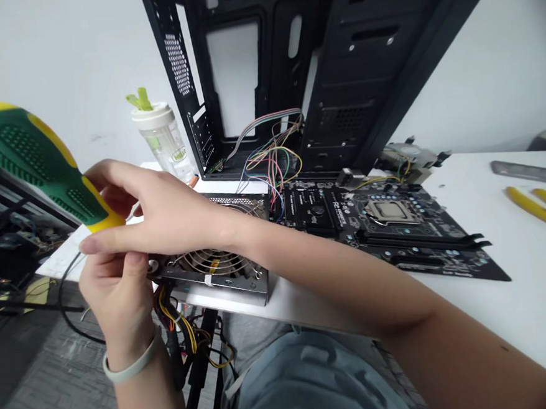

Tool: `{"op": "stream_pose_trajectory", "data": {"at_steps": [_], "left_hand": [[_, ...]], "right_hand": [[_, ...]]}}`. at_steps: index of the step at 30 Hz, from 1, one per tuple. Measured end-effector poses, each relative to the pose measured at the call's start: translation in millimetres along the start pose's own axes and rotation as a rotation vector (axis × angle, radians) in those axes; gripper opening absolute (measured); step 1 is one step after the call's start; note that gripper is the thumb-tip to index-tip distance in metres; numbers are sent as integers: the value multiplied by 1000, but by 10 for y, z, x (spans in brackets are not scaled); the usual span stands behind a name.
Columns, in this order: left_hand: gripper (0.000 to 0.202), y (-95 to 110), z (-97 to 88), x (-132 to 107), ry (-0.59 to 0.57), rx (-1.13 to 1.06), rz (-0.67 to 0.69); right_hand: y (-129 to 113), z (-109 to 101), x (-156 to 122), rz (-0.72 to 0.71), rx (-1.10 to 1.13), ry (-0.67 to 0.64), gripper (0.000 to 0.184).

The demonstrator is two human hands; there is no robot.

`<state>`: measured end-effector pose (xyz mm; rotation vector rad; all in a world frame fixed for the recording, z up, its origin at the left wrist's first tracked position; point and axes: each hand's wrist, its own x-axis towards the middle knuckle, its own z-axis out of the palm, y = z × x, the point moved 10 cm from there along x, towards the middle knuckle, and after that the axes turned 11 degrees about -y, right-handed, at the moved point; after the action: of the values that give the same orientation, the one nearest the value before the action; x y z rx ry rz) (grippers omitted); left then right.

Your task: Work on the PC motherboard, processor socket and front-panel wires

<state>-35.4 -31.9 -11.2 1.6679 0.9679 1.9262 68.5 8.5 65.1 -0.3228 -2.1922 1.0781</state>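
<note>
Green-and-yellow screwdriver handle (pixel 31 159) nearest the lens, large and slightly blurred. Long axis runs from upper left down to lower right, butt end toward the upper left of the view. Narrow end disappears at the right hand (pixel 161 215); shaft and tip hidden behind the fingers, so tip direction not observed.

Right arm crosses the frame from the right edge. Right hand appears closed around the handle, with thumb above and index finger (pixel 116 241) stretched left. Left hand (pixel 118 296) comes up from below, fingers curled, just under the right hand; pale bracelet (pixel 129 364) on the wrist. 2 hands together, touching or nearly so. Cannot tell whether the left hand grips anything.

Both hands sit over 1 corner of a power supply unit (pixel 212 265), which lies on the desk (pixel 494 289) near its edge, fan grille facing up. Bundle of yellow, red and black wires (pixel 183 335) hangs below the desk edge.

Right of the unit: motherboard (pixel 425 237) flat on the desk, with bare CPU socket bracket (pixel 390 212). Behind: black computer case chassis (pixel 338 69), upright, with ribbon cable and coloured wires (pixel 269 155) trailing toward the board. Also on desk: clear bottle with green top (pixel 161 140), CPU cooler (pixel 407 158), steel ruler (pixel 527 171), yellow-handled pliers (pixel 539 211). Dark metal rack (pixel 9 241) at left. Person's jeans (pixel 313 382) below the desk edge.
</note>
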Motion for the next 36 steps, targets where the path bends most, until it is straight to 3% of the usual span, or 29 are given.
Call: {"op": "stream_pose_trajectory", "data": {"at_steps": [4,10,16,20,25,30,36], "left_hand": [[24,55,64,39,-109,-53,33],[27,40,139,46,-190,-95,14],[31,46,71,31,-78,-53,13],[32,65,20,24,-9,84,-8],[28,-8,-26,29,-9,45,-13],[38,-10,88,43,-127,-100,18],[41,27,166,61,-183,-102,32]], "right_hand": [[-2,73,20,-22,221,-65,35],[96,277,31,85,536,-204,47],[11,155,34,-24,370,-114,29],[-130,87,8,-131,209,-73,30],[-134,42,-43,-82,-1,-22,24],[-91,26,-24,-111,104,-7,15],[26,187,37,15,354,-155,24]]}}
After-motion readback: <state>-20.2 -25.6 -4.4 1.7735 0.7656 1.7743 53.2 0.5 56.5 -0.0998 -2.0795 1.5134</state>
